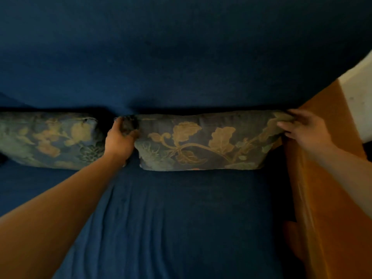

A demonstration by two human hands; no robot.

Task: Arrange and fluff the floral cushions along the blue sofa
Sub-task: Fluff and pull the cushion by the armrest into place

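A floral cushion (203, 141) with tan leaves on grey-blue cloth leans against the back of the blue sofa (181, 57), right of centre. My left hand (120, 139) grips its upper left corner. My right hand (304, 127) pinches its upper right corner, beside the wooden armrest. A second floral cushion (50, 139) stands against the sofa back at the left, close to my left wrist, and nothing holds it.
An orange-brown wooden armrest (326, 178) bounds the sofa on the right. A white wall (360, 93) shows behind it. The blue seat cover (171, 218) lies wrinkled in front of the cushions. Light is dim.
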